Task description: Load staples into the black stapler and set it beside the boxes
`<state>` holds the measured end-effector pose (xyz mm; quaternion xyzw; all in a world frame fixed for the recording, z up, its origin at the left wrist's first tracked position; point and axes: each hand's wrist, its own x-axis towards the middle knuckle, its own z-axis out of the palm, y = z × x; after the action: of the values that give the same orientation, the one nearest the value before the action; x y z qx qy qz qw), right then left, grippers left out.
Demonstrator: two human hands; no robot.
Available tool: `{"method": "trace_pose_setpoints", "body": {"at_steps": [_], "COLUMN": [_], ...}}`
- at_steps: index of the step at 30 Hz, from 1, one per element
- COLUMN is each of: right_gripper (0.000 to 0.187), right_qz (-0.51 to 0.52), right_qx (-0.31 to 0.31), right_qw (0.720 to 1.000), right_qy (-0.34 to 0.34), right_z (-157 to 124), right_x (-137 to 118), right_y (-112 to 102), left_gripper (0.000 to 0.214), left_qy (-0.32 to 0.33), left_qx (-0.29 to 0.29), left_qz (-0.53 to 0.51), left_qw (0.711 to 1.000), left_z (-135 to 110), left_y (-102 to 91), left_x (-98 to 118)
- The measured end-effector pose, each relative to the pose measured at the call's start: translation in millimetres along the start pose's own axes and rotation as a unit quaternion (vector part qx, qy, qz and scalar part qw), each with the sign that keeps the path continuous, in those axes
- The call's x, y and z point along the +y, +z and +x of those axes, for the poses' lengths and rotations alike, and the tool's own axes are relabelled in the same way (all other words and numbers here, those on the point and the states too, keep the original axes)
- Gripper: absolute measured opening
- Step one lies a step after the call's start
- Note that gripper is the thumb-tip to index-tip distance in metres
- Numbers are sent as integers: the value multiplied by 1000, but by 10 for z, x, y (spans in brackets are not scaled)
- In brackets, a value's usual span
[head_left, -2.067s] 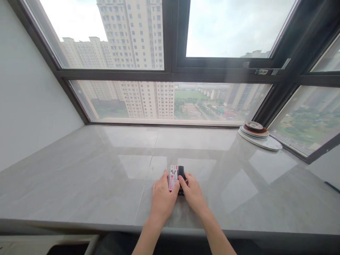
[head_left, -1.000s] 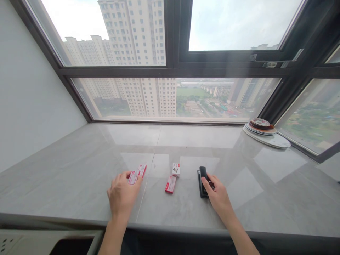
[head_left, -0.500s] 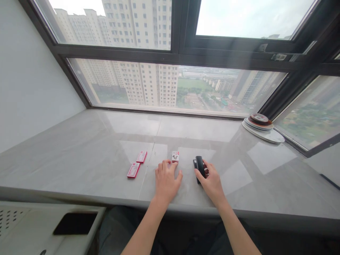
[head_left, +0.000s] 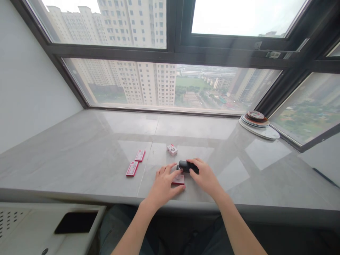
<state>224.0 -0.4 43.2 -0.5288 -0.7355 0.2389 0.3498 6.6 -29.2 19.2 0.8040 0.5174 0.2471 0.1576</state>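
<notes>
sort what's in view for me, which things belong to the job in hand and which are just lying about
Likely the job:
black stapler, in the right hand
pink-red box, at the left hand
two similar boxes, farther left
small white-and-pink box, beyond the hands

Seemingly just lying about:
stack of plates, by the window corner

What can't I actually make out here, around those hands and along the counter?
All in the head view:
Pink box near the left hand: partly covered by that hand; whether it is gripped is unclear.
Black stapler: its right end is hidden by the right hand.
Small white-and-pink box: lettering too small to read.
Stack of discs: upper ones partly cover lower ones.
White unit: cut off by the left and bottom edges.
</notes>
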Motion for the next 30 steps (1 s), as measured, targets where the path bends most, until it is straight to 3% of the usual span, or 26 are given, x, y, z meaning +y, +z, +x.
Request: {"method": "trace_pose_setpoints", "body": {"at_steps": [5, 10, 13, 16, 20, 23, 25, 30], "right_gripper": [31, 19, 30, 41, 39, 41, 47, 50], "right_qz": [12, -8, 155, 335, 411, 367, 331, 284], "right_qx": [-17, 78, 126, 169, 194, 186, 158, -74], "right_qw": [1000, 996, 974, 915, 863, 858, 867, 914], "right_qy": [-8, 35, 104, 147, 220, 308, 336, 280], "right_z": [93, 228, 266, 169, -120, -330, -428, -461], "right_x": [-296, -462, -387, -155, 299, 551, 570, 201], "right_y": [348, 624, 537, 331, 50, -100, -118, 226], "left_gripper": [54, 59, 60, 56, 47, 34, 32, 34], "left_qy": [17, 23, 7, 6, 8, 5, -1, -16], "left_qx": [-10, -17, -20, -19, -15, -18, -20, -27], "left_qz": [7, 15, 10, 5, -7, -19, -27, -43], "left_qw": [1000, 999, 1000, 1000, 1000, 1000, 999, 999], "left_z": [-90, -139, -147, -153, -156, -143, -124, -71], "left_y": [-88, -159, -163, -161, -177, -199, -207, -179], "left_x": [-67, -131, -143, -152, -153, -158, -165, -195]}}
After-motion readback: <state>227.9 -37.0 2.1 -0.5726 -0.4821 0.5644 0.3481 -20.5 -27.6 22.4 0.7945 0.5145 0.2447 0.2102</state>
